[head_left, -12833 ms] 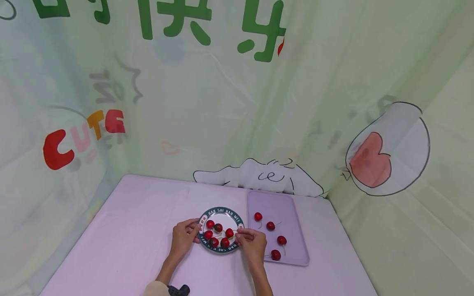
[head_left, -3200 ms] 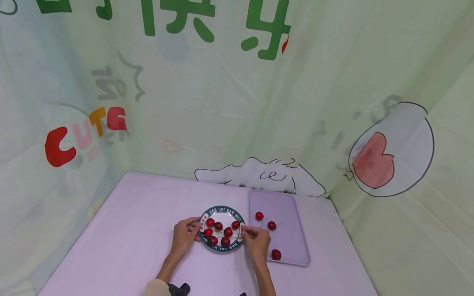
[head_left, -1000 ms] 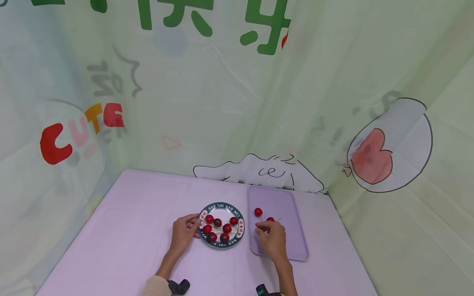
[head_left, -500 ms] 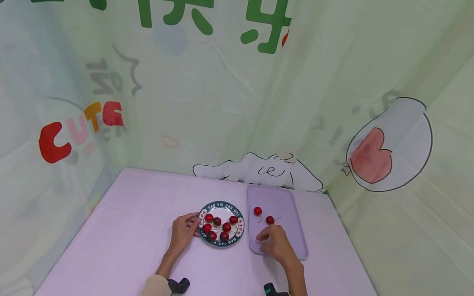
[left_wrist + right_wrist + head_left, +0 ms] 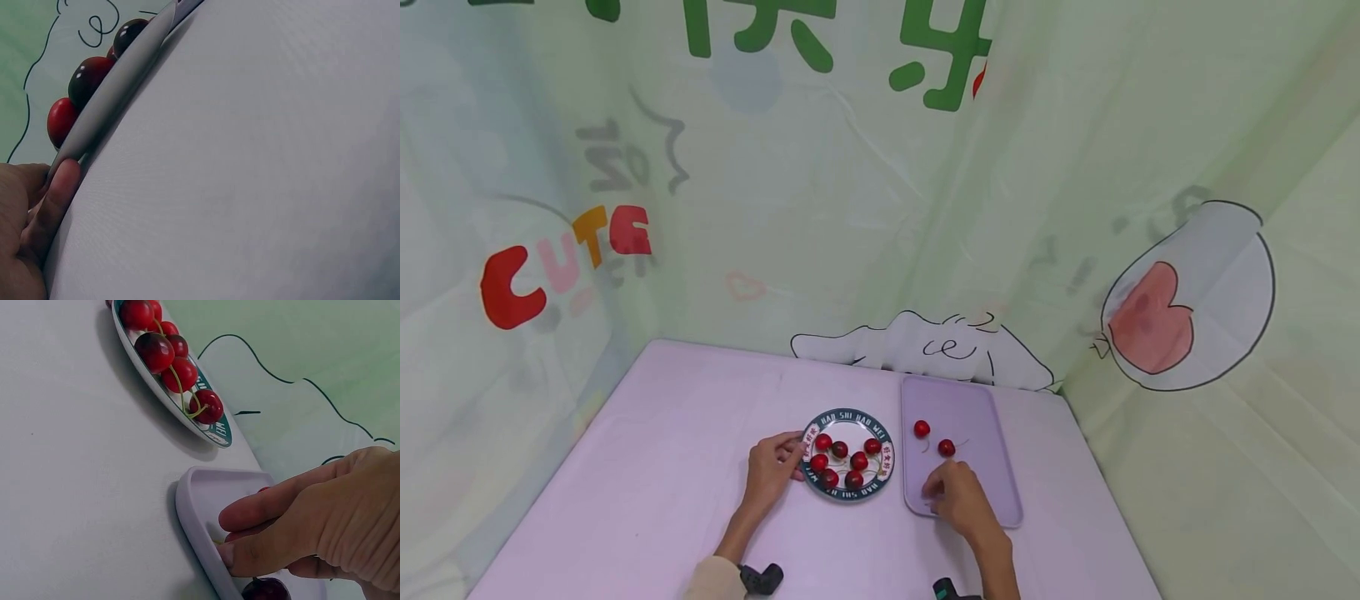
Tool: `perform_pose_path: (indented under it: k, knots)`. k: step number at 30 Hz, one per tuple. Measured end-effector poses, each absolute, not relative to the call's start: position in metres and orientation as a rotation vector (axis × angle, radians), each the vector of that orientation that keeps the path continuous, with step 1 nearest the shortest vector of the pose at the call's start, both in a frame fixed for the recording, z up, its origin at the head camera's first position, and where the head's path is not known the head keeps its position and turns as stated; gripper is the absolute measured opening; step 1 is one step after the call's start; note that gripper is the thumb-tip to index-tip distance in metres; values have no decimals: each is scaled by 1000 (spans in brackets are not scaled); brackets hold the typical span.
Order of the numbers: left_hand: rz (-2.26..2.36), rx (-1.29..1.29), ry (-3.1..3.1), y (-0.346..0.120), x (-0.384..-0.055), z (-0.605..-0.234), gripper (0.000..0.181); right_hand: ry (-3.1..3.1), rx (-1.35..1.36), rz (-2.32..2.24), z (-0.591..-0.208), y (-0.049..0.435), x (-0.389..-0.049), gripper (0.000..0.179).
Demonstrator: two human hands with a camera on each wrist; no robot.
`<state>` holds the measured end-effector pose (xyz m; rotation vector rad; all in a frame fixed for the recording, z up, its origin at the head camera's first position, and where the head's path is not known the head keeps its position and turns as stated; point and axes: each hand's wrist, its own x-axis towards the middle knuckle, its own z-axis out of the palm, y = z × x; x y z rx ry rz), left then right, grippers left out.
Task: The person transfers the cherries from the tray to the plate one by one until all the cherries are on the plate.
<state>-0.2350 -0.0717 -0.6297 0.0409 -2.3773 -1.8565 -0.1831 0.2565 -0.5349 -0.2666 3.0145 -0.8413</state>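
Observation:
My left hand [image 5: 770,468] pinches the left rim of a round plate [image 5: 887,460] with a dark green patterned border. In the left wrist view, a fingertip [image 5: 65,175] lies against the plate's underside [image 5: 103,112]. Several red cherries [image 5: 859,461] with stems rest on the plate. Over the near part of the lilac tray [image 5: 973,417], my right hand [image 5: 961,500] has thumb and fingers together. A stem tip shows between them in the right wrist view, and a dark cherry [image 5: 267,589] sits just below the thumb [image 5: 247,553]. That cherry is hidden in the head view.
Two more cherries, one at the tray's back left [image 5: 921,428] and one near its middle [image 5: 947,447], lie beyond my right hand. The tray stands right of the plate on a pale table [image 5: 700,417]. A printed curtain [image 5: 820,233] hangs behind.
Earlier, another cherry went from the tray to the plate. My right hand then moved from the plate's right rim to the near tray, its fingers drawing together. My left hand stayed on the plate.

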Motion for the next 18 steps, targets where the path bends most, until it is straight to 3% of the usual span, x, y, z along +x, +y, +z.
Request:
perform_pose_path:
  k: [18]
  knots:
    - [-1865,29,-2367,-71,-234,-628,34,3081,-277,-812,-530,247,-179,26]
